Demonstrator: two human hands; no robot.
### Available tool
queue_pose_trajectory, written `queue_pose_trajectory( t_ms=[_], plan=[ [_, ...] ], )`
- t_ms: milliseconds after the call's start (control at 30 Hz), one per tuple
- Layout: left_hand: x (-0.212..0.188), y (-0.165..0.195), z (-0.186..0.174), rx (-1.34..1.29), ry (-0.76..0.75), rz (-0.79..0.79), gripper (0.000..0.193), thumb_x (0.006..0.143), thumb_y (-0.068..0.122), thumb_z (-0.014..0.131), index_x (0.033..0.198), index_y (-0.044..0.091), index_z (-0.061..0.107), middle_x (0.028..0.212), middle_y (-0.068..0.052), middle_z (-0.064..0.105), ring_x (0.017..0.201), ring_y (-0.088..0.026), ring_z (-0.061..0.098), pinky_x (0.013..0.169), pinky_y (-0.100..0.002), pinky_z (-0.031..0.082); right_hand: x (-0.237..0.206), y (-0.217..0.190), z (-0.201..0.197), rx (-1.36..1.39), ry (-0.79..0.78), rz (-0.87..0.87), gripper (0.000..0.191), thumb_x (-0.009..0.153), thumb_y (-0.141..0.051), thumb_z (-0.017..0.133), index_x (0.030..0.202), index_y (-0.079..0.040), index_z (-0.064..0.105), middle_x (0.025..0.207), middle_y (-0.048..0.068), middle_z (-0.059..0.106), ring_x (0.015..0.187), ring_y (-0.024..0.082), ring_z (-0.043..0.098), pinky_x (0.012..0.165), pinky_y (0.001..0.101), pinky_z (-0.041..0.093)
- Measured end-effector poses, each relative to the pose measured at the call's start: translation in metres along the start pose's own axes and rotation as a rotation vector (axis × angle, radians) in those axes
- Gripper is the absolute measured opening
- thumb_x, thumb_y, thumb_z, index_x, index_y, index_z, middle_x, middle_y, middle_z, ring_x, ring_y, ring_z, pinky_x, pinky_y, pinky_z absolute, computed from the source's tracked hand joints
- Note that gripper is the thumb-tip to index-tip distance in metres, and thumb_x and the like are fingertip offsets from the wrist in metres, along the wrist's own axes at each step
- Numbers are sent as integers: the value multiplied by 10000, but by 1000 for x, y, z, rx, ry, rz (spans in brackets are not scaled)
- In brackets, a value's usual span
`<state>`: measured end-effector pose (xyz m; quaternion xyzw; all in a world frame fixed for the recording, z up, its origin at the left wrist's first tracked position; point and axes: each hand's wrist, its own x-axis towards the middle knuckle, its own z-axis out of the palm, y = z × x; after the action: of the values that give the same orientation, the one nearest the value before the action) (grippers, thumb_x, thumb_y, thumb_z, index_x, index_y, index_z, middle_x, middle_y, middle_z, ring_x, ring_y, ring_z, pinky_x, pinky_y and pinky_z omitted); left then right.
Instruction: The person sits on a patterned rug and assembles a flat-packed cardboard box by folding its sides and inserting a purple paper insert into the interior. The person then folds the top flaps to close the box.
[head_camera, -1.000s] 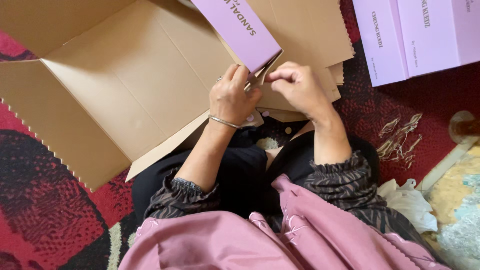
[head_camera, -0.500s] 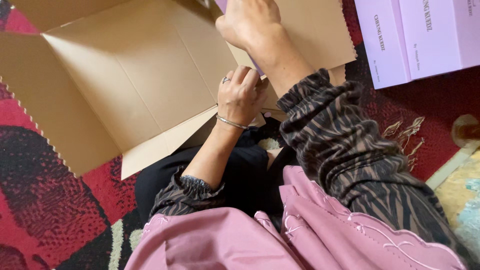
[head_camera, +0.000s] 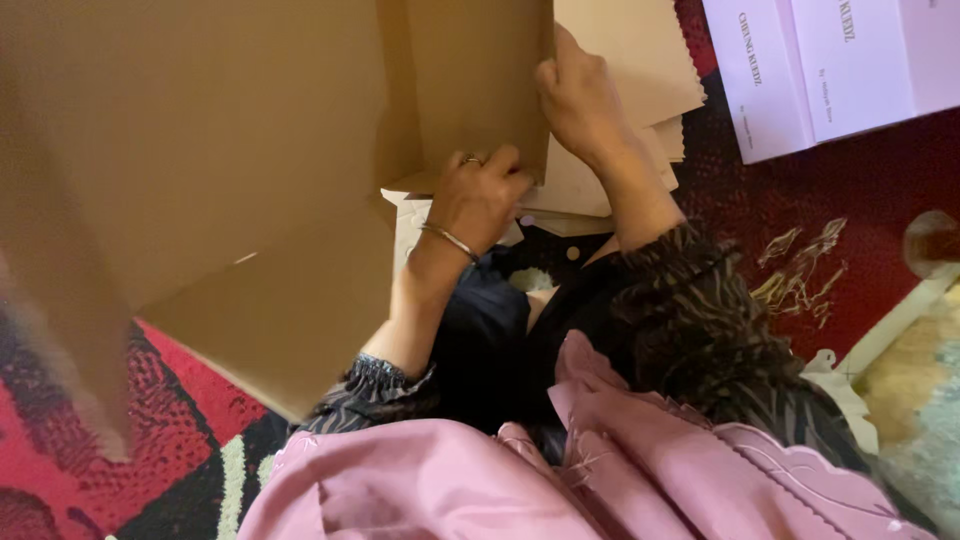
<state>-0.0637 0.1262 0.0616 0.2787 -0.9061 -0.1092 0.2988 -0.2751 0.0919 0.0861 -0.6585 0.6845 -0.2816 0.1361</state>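
Both hands grip the large brown cardboard box (head_camera: 250, 170) to steady it. Left hand (head_camera: 480, 195) fingers clamped on its flap edge, right hand (head_camera: 580, 95) fingers pressed flat beside, lilac boxes (head_camera: 820, 70) well apart

Dark zebra-striped sleeves with gathered cuffs, pink embroidered scarf, silver bangle, finger ring
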Motion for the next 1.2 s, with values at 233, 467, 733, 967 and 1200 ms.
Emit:
queue_pose_trajectory(
  t_ms=[233,467,733,967,1200],
  plan=[
    [-5,-12,14,-62,-107,-26,46,812,194,701,806,159,732,904,-48,646,852,-287,670,806,-467,480,-18,35,34,251,-73,407,256,1016,-179,508,1092,46,602,915,234,686,813,415,704,724,504,575],
    [-6,-27,6,-117,-189,-92,103,760,133,768,842,117,710,962,-77,641,920,-318,663,851,-472,493,-32,-4,9,-263,135,-19,512,918,-154,685,1374,53,575,1349,227,604,1186,439,551,977,551,461],
    [-3,-29,3,-186,-198,-158,280,703,141,827,904,78,642,1000,-120,632,947,-371,647,810,-484,515,-89,-47,6,-378,-214,-270,455,712,-337,829,1075,-92,707,1222,108,622,1346,388,469,1130,659,182],
    [-7,-34,-6,-232,-222,-119,260,723,133,786,938,77,652,987,-123,631,918,-376,645,782,-480,520,-91,-31,15,-356,-90,-356,284,826,-353,833,969,-125,743,1080,49,716,1284,286,560,1204,669,120],
    [-8,-34,-1,-201,-176,-88,152,814,129,751,910,86,641,973,-109,630,920,-367,652,771,-479,518,-92,-27,19,-353,-107,-340,255,809,-315,822,927,-106,738,1039,57,731,1254,268,611,1238,637,131]
  ],
)
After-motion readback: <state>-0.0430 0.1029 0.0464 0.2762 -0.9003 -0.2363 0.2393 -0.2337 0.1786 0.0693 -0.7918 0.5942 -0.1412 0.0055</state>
